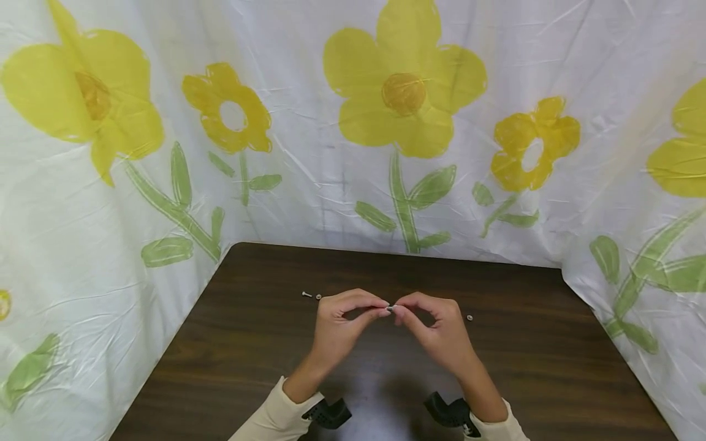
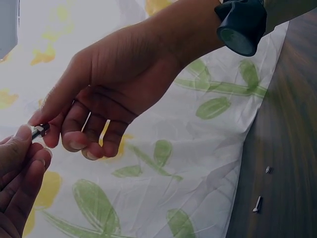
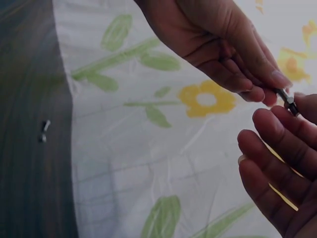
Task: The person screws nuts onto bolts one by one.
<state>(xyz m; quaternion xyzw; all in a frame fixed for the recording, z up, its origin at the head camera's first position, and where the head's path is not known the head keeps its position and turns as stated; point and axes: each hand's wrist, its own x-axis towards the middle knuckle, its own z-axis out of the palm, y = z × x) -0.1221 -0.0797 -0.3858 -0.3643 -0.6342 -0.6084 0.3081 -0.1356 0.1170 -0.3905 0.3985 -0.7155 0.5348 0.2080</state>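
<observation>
Above the table, both hands meet fingertip to fingertip around a small metal bolt (image 3: 282, 93) with a nut (image 3: 290, 101) on it. My left hand (image 1: 340, 321) pinches one end of the bolt between thumb and forefinger. At the other end, my right hand (image 1: 436, 327) has thumb and forefinger around the nut. The right hand's other fingers (image 3: 270, 163) are loosely bent. Fingertips cover much of the bolt, so its head cannot be made out. Beyond the left hand, a second bolt (image 1: 306, 294) lies on the table beside a loose nut (image 1: 318, 297).
Another small nut (image 1: 469, 317) lies right of the right hand. The dark wood table (image 1: 231, 343) reaches back to a white curtain (image 1: 309, 202) with yellow flowers, which hangs along its far and side edges. Black wrist cameras (image 1: 331, 413) sit at both sleeves.
</observation>
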